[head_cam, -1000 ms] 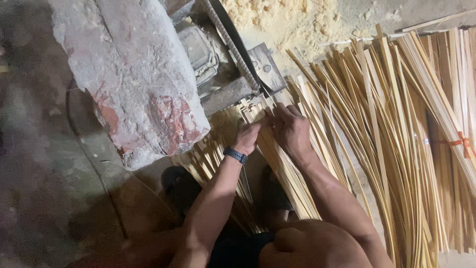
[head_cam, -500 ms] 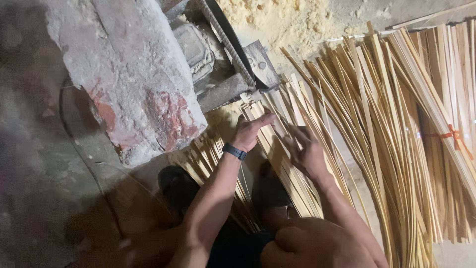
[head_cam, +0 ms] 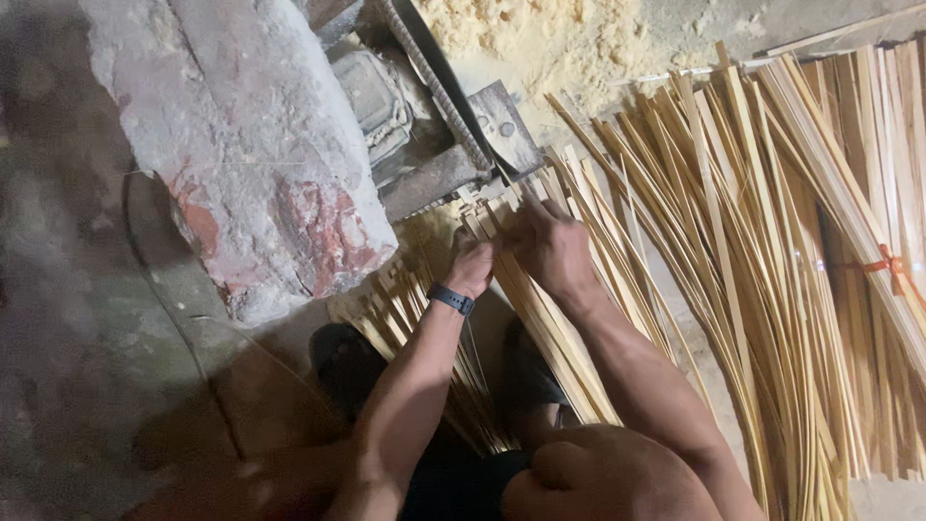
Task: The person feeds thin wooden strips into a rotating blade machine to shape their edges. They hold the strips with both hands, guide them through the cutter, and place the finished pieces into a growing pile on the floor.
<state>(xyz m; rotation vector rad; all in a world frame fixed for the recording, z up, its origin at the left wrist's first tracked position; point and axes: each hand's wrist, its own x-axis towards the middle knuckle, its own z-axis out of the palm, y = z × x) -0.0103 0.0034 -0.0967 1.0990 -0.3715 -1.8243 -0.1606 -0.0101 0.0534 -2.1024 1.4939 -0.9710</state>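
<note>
- Right hand (head_cam: 552,246) came back in from the loose strips, meeting left hand (head_cam: 473,268).
- Both hands grasp one bundle of bamboo strips (head_cam: 540,328), ends squared against the metal cutter (head_cam: 453,145).

I see a dusty concrete floor (head_cam: 87,318), a heap of pale sawdust (head_cam: 540,39) at the top, loose bamboo strips (head_cam: 733,251) fanned across the right — a tied bundle (head_cam: 883,260) beside them — a plastered block (head_cam: 241,154) left.
</note>
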